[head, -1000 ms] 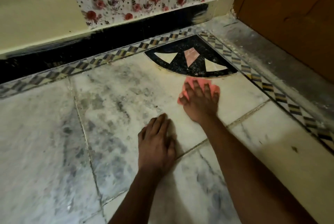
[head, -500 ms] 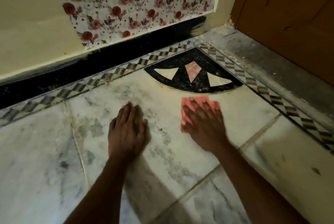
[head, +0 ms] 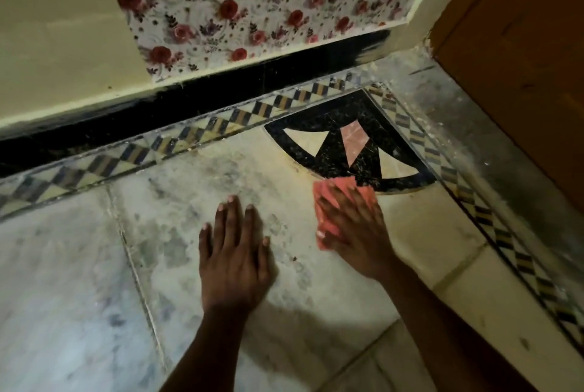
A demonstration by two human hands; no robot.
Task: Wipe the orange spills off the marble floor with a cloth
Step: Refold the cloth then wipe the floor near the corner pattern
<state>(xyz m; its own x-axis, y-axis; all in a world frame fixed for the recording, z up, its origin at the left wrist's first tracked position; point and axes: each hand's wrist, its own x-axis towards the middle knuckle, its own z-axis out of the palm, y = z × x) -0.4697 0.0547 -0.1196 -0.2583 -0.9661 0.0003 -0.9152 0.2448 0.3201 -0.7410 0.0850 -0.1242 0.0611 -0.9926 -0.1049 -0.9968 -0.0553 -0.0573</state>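
Note:
A pink-orange cloth (head: 327,194) lies flat on the marble floor (head: 79,281), just below the black fan-shaped inlay (head: 335,151). My right hand (head: 354,233) presses down on the cloth with fingers spread, covering most of it. My left hand (head: 234,252) rests palm-down on the bare marble to the left of the cloth, holding nothing. A faint yellowish-orange stain (head: 303,170) runs along the curved edge of the inlay. The right hand is motion-blurred.
A checkered tile border (head: 196,132) runs along the wall and down the right side. Behind it are a black skirting (head: 221,97), a floral-papered wall (head: 252,6) and a cream wall. A wooden door (head: 521,44) stands at the right above a grey threshold strip.
My left hand has moved left, away from the cloth, and now lies flat farther up the marble. My right hand has kept sliding the cloth below the inlay. The view has shifted slightly.

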